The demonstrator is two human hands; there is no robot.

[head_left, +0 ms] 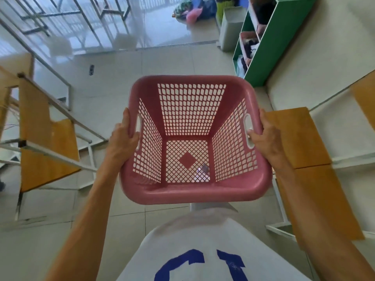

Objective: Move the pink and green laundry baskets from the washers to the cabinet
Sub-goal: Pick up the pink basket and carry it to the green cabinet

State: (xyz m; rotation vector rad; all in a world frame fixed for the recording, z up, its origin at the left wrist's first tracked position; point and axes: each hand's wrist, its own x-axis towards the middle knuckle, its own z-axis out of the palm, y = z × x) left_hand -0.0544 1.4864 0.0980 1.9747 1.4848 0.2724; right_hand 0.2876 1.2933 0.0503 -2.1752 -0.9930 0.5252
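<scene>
Pink basket (pixel 194 199) carried empty, gripped at both side rims.
My left hand (pixel 123 136) and right hand (pixel 265 136) were clamped on its rim by the handle slots, basket between them. Judged light, stiff perforated plastic, smooth rim; green cabinet (pixel 284 33) well ahead-right.

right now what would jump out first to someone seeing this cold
The empty pink laundry basket fills the centre, held above the tiled floor by the left hand and right hand at its side handles. Ahead to the right stands a green cabinet with cubbies holding clothes.
</scene>
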